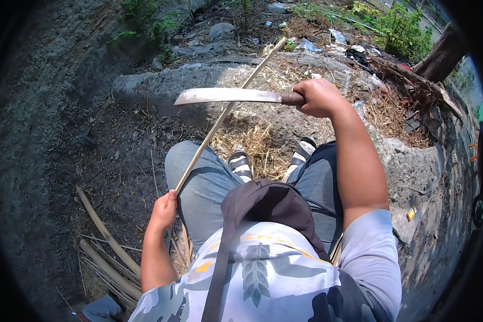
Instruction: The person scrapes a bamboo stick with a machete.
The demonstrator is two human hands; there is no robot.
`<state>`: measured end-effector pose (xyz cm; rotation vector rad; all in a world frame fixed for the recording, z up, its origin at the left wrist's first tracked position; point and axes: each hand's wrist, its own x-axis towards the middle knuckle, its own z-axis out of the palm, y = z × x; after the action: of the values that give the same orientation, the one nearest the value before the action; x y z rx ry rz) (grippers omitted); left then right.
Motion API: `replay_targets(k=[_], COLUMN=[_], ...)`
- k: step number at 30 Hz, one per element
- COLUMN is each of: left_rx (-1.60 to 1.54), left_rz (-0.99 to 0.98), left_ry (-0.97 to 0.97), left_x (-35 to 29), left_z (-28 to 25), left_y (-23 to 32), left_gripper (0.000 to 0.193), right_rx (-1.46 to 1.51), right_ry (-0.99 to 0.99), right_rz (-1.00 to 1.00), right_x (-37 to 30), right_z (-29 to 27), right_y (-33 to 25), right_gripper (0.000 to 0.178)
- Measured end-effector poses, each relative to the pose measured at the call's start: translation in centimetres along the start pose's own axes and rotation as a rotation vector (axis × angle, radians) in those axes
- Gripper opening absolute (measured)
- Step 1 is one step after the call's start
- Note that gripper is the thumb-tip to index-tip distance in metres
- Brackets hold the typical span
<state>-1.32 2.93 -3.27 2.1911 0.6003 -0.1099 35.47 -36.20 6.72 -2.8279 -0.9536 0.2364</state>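
Observation:
My right hand (321,98) is closed round the dark handle of a machete (228,96), held out in front of me with its long pale blade pointing left. The blade lies across a thin, pale wooden strip (209,137), perhaps split bamboo; whether the two touch I cannot tell. That strip slants from beside my left thigh up to the far right, its far end over the stone ledge. Its near end is gripped by my left hand (164,210), thumb along it, next to my left knee.
Several longer poles and strips (110,236) lie on the ground at my left. Pale shavings (257,147) are scattered round my sandalled feet. Beyond is a rough stone ledge (193,80) with litter and plants. A tree trunk (443,53) stands at the far right. A dark bag (271,206) rests on my lap.

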Motion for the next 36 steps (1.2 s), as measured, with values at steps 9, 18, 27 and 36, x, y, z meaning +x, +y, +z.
replay_targets(k=[9,18,27,36], left_rx=[0.150,0.093,0.013,0.021], left_rz=[-0.041,-0.029,-0.072,-0.033], left_ry=[-0.039,-0.003,-0.023,0.004], left_x=[0.2,-0.1,0.0,0.1], left_z=[-0.5,0.0,-0.1,0.2], left_y=[1.5,1.1,1.1,0.2], left_gripper=[0.064,0.063,0.063,0.063], right_rx=[0.100,0.464,0.202,0.046], right_ry=[0.092,0.006,-0.091,0.054], right_rz=[0.462,0.368,0.100,0.123], right_x=[-0.2,0.3,-0.4,-1.0], right_z=[0.6,0.3,-0.1,-1.5], right_y=[5.1,5.3,0.8,0.5], right_gripper=[0.031,0.032,0.027,0.020])
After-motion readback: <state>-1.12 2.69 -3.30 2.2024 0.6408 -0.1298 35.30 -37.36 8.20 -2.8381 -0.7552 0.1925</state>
